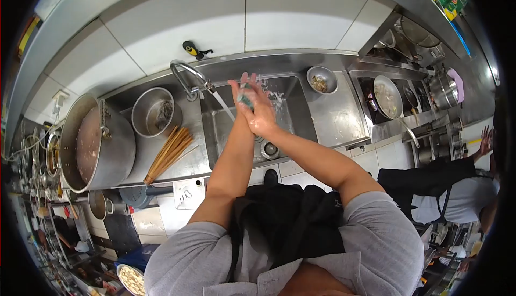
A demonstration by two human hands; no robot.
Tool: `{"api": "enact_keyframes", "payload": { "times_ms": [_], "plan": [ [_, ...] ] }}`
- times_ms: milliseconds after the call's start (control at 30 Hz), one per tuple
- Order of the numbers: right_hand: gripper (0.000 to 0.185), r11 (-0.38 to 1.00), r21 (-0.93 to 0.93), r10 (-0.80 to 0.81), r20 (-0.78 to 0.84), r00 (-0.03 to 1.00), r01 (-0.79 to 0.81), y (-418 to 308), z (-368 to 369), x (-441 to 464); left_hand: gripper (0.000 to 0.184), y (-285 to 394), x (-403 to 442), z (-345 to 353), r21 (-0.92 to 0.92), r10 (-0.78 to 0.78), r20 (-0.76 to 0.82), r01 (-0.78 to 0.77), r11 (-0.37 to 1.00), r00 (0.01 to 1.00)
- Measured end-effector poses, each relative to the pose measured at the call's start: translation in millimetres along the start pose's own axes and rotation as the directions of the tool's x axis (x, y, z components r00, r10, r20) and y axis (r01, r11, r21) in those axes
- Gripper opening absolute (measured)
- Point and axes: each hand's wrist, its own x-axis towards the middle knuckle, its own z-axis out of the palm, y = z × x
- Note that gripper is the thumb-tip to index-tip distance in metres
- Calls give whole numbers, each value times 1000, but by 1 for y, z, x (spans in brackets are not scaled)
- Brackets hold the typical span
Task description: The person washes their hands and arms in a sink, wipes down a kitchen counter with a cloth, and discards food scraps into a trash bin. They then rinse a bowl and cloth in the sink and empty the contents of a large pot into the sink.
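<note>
Over the steel sink (293, 108) my two hands are pressed against each other, wet and with some suds. My right hand (261, 114) lies across my left hand (240, 94), with a small green piece, perhaps a sponge, between them at the palms. The left fingers stretch upward beside it, partly hidden. Water runs from the curved faucet (189, 72) just left of my hands, onto the left forearm side. White foam streaks the back of the sink, and a round drain piece (270, 149) sits below my wrists.
Left of the sink are a large pot (121, 148), a metal bowl (141, 108) and a bundle of wooden sticks (169, 155). On the right stand a small bowl (331, 76) and a pan (387, 97) on the stove. Another person (457, 194) stands at the far right.
</note>
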Motion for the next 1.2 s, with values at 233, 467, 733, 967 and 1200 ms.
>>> {"api": "enact_keyframes", "payload": {
  "times_ms": [233, 467, 733, 967, 1200],
  "plan": [
    [43, 945, 69, 306, 167, 937, -320, 74, -11, 72, 56, -25, -37, 78, 412, -108, -178, 174, 895, 978],
    [47, 978, 196, 56, 96, 994, -74, 8, -42, 85, 47, 9, -15, 53, 788, 156, -316, 350, -506, 936],
    [34, 982, 191, -24, 141, 990, -4, -35, -47, 84, 45, 2, 7, -3, 681, -229, -306, 44, -731, 924],
    [45, 905, -78, -357, 396, 846, 418, -52, -44, 34, 40, 0, -9, 30, 526, -221, 114, -247, -814, 969],
    [43, 991, -45, 128, 587, 800, -126, 55, -1, 51, 39, -1, -16, 54, 301, -289, 355, -401, -865, 889]
  ]
}}
